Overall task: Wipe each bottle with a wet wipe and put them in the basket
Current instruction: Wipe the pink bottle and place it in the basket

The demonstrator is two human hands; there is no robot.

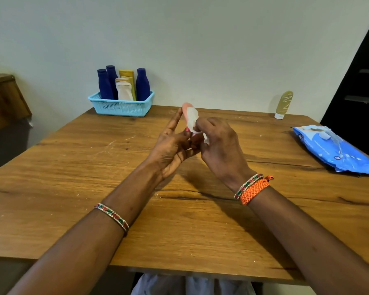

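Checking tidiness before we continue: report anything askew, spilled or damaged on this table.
No spill. The wipes pack lies with its flap open. The wooden table shows cracks and pale scuffs. The olive tube stands apart from the basket.

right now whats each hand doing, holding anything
Left hand: holds the small pink bottle at its lower end.
Right hand: pinches a white wet wipe against the bottle.

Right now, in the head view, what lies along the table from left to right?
Light blue basket holding bottles → left hand → small pink bottle → right hand → olive tube standing on its cap → blue wet-wipe pack.
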